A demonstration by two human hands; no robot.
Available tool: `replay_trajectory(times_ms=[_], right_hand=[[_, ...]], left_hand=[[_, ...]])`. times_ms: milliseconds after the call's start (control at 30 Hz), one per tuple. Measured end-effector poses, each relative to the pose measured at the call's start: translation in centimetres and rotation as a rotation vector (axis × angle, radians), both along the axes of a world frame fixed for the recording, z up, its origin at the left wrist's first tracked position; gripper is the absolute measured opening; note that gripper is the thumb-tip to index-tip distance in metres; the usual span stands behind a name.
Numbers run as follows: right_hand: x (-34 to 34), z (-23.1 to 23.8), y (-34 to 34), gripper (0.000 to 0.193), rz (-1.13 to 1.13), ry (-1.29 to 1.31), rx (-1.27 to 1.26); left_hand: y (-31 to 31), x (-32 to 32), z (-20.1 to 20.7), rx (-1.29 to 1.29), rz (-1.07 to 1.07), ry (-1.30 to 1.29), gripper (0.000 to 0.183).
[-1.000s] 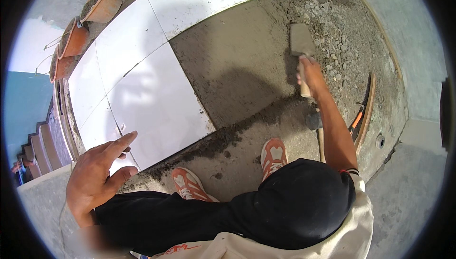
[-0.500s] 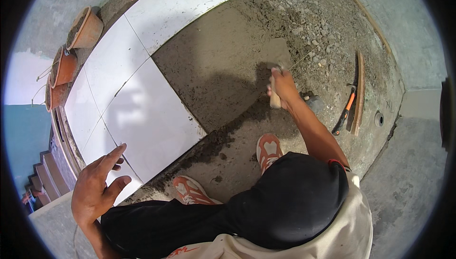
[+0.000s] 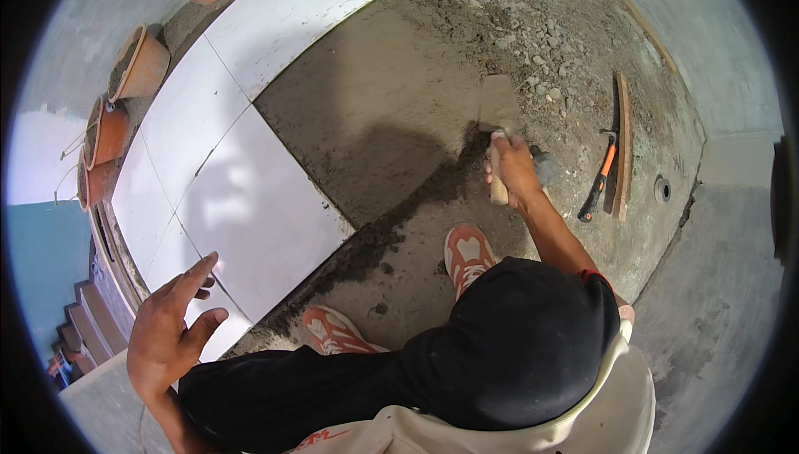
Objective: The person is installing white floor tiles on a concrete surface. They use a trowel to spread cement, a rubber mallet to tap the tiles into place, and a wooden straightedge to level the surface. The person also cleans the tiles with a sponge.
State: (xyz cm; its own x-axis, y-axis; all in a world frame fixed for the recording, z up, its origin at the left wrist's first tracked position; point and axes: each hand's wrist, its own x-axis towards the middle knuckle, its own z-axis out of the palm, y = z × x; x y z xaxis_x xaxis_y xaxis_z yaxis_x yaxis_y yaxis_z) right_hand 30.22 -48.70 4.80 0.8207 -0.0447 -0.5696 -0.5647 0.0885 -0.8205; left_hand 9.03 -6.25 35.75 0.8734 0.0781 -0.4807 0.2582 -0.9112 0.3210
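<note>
- Left hand (image 3: pixel 171 329): fingers spread apart, holding nothing, close by the near edge of the white tiles (image 3: pixel 270 200).
- Right hand (image 3: pixel 518 173): fingers clamped on the handle of one trowel (image 3: pixel 498 104), its blade just beyond them at the grey mortar (image 3: pixel 374 79).
- One mallet (image 3: pixel 545 169), partly hidden, just right of those fingers.
- One hammer (image 3: pixel 604 173), one wooden strip (image 3: pixel 625 150), farther right.
- Gravel (image 3: pixel 553 50), beyond the right fingers.
- Four orange buckets (image 3: pixel 148 68), well beyond the left fingers.
</note>
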Motion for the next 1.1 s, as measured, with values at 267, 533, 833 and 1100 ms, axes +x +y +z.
replay_trajectory(times_ms=[267,533,833,1100], right_hand=[[4.9,-0.2,-10.7,0.039,0.352,-0.402,-0.916],[13.8,4.1,-7.4,0.036,1.054,-0.370,-1.486],[5.6,6.8,-1.7,0.025,1.063,-0.266,-1.466],[1.0,3.2,-2.1,0.035,0.792,-0.238,-1.502]], left_hand=[[0.5,-0.1,-0.2,-0.012,-0.038,0.005,0.073],[0.0,0.1,0.1,-0.020,0.003,0.021,0.076],[0.4,-0.9,0.3,0.022,-0.020,-0.062,0.072],[0.2,-0.8,0.1,0.025,0.009,-0.059,0.071]])
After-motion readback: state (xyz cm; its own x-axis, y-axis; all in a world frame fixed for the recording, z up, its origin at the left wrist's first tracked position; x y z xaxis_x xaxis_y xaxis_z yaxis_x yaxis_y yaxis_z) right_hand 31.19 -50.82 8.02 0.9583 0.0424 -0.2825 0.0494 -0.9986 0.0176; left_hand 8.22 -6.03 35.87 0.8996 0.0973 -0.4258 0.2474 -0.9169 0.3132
